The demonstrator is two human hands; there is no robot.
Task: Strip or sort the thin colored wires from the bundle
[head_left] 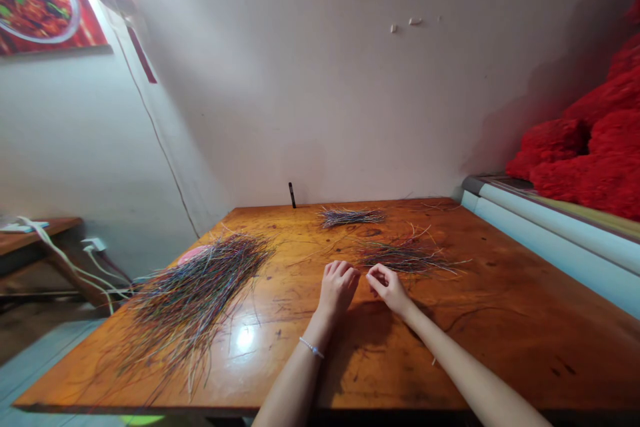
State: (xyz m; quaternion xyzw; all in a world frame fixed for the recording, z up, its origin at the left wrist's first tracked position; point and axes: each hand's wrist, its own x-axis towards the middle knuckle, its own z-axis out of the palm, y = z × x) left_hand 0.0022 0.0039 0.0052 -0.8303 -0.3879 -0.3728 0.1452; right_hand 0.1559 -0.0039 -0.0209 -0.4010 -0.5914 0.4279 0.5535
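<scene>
Over the middle of the table, my left hand [340, 285] has its fingers curled down and closed. Facing it a short gap away is my right hand [389, 287], thumb and forefinger pinched together. Whatever lies in either pinch is too thin to make out. Just beyond my right hand lies a loose bundle of thin coloured wires [400, 257]. Farther back, near the wall, is a smaller wire bundle [351, 216]. A large heap of multicoloured wires [200, 290] spreads over the left side, partly covering a pink thing [196, 253].
The glossy wooden table [290, 373] meets the wall at its back edge, where a black marker [292, 195] stands upright. Long pale rolls [545, 230] border the right side, with red fluffy bundles [595, 153] piled beyond. White cables [75, 267] hang at the left.
</scene>
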